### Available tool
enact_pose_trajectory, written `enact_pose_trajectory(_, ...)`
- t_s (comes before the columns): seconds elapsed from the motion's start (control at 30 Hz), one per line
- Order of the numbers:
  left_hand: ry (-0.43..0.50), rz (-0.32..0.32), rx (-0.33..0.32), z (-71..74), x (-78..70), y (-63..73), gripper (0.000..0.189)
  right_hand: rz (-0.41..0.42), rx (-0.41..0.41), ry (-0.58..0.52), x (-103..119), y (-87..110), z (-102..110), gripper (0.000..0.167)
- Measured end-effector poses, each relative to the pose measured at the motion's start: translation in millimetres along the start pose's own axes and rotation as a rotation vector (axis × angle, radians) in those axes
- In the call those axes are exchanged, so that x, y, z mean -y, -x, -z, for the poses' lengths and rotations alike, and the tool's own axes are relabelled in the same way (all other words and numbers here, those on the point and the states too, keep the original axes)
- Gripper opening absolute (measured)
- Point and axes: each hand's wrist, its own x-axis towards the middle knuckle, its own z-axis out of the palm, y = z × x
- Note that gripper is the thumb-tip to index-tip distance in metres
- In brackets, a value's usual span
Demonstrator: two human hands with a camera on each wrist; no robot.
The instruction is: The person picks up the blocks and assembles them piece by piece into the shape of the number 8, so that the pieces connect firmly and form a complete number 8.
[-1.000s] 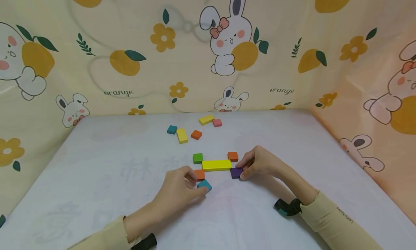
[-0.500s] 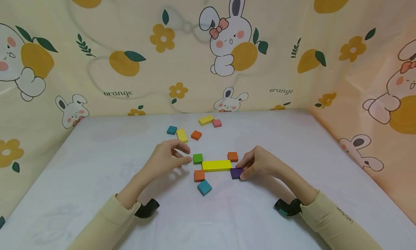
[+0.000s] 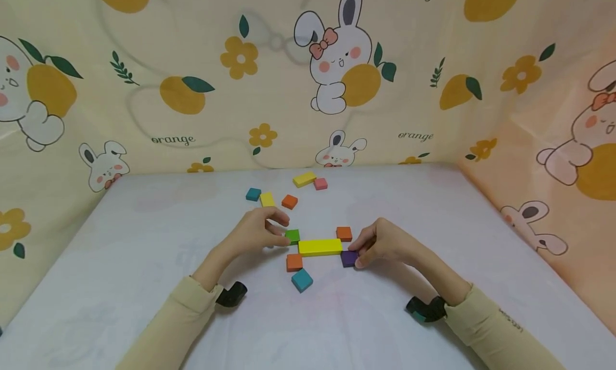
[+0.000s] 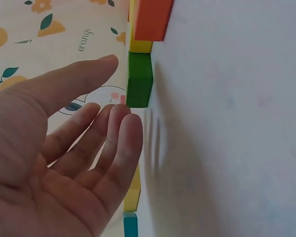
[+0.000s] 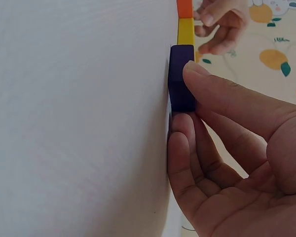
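A long yellow block [image 3: 320,247] lies on the white table with small square blocks at its corners. Thumb and fingers of my right hand [image 3: 382,244] grip the purple block [image 5: 181,79] at the yellow block's near right corner. My left hand [image 4: 74,148] hovers around the green block [image 4: 139,80] at the far left corner, its fingers loosely bent and apart from it in the left wrist view. An orange block [image 3: 294,262] sits at the near left corner and another orange block [image 3: 344,233] at the far right one. Closer to me lies a teal block [image 3: 302,280], turned cornerwise.
Farther back are a teal block [image 3: 253,194], a yellow block [image 3: 267,200] partly behind the left hand, an orange block [image 3: 290,201], another yellow block [image 3: 305,179] and a pink block [image 3: 320,184]. A printed curtain [image 3: 202,54] rises behind the table.
My left hand has let go of the near teal block and moved away from me to the green block. The right hand has stayed at the purple block.
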Motion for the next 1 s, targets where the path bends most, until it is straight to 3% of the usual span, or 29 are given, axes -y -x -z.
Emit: enact_pose_trajectory(1.0, -0.024, 0.009, -0.004, -7.4, 8.3, -4.3, 0.038, 0.016, 0.037, 0.004, -0.6, 1.5, 0.1, 0.029)
